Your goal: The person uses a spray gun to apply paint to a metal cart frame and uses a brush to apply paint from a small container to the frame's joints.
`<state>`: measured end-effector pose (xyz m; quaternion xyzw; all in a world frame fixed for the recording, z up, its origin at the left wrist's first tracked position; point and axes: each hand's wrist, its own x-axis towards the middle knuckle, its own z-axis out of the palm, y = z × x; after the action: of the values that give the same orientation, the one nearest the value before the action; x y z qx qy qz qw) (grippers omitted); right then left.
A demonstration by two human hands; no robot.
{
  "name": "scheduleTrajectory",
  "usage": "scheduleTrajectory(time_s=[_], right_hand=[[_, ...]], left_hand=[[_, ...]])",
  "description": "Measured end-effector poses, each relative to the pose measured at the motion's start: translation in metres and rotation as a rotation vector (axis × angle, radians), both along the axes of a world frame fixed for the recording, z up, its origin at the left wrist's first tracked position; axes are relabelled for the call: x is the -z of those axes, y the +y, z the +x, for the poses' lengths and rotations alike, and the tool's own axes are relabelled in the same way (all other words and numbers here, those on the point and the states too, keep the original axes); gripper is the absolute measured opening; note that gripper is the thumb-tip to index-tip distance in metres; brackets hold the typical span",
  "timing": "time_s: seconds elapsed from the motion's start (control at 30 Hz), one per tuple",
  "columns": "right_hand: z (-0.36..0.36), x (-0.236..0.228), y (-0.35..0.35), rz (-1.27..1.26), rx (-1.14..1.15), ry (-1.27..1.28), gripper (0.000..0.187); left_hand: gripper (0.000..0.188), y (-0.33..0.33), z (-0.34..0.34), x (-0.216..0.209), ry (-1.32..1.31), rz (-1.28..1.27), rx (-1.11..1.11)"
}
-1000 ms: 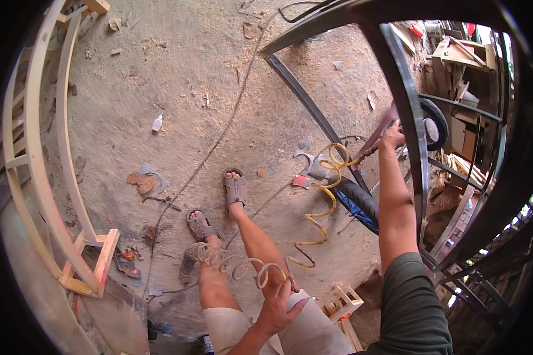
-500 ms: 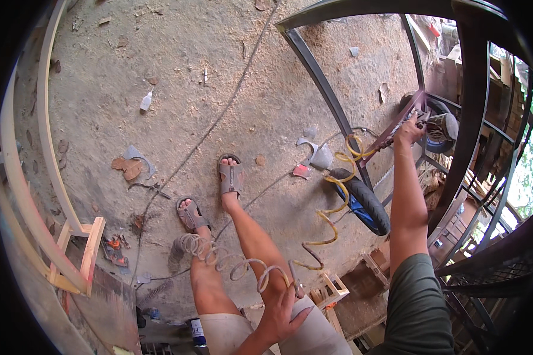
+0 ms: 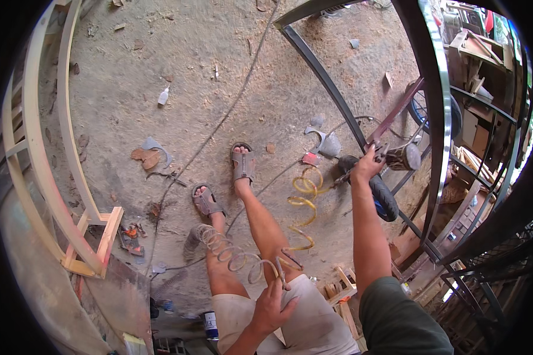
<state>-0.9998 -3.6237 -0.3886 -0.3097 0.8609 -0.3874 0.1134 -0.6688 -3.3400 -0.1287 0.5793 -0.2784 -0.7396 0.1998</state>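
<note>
My right hand (image 3: 366, 168) is closed around a spray gun (image 3: 380, 152) with a grimy cup (image 3: 405, 158) on it, held by the dark metal frame (image 3: 321, 72). A coiled air hose (image 3: 302, 201), yellow toward the gun and greyish toward my feet, sags between my hands. My left hand (image 3: 271, 310) is closed on a bend of this hose above my thigh. Just below the gun is a black-tyred wheel (image 3: 384, 200) with blue on it, partly hidden by my right hand. Farther right, a second blue-rimmed wheel (image 3: 419, 107) shows behind the frame's post.
A pale wooden frame (image 3: 68, 118) stands at the left. A dark cable (image 3: 225, 115) crosses the dusty floor, where a small white bottle (image 3: 163, 96), grey broken pieces (image 3: 330, 145) and dry leaves (image 3: 146, 157) lie. Wood scraps (image 3: 342, 290) are near my right thigh.
My right hand has brought the spray gun left and nearer to me, away from the far wheel. The hose coils have bunched closer together. My left hand keeps its hold; the view has shifted slightly.
</note>
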Motion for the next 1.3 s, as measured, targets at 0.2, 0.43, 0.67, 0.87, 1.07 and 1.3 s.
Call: scheduleTrajectory(time_s=[0.2,0.43,0.67,0.87,1.07,1.3], right_hand=[[0.05,-0.041,0.067,0.109,0.141,-0.205,0.03],[0.077,-0.123,0.103,0.053,0.14,-0.3,0.026],[0.089,-0.264,0.204,0.105,0.014,-0.376,0.02],[0.103,-0.449,0.299,0.201,-0.144,-0.468,0.034],[0.073,-0.571,0.387,0.21,-0.342,-0.425,0.046],[-0.005,-0.633,0.518,0.174,-0.305,-0.325,0.046]], left_hand=[[0.051,0.009,0.004,-0.02,-0.062,-0.052,-0.026],[0.031,-0.018,0.037,-0.058,-0.267,-0.055,-0.083],[0.025,-0.026,0.121,-0.155,-0.508,-0.172,-0.004],[0.05,0.033,0.184,-0.199,-0.669,-0.178,0.713],[0.06,0.086,0.144,-0.181,-0.622,-0.333,1.034],[0.033,0.041,-0.115,-0.384,-0.369,-1.21,0.738]])
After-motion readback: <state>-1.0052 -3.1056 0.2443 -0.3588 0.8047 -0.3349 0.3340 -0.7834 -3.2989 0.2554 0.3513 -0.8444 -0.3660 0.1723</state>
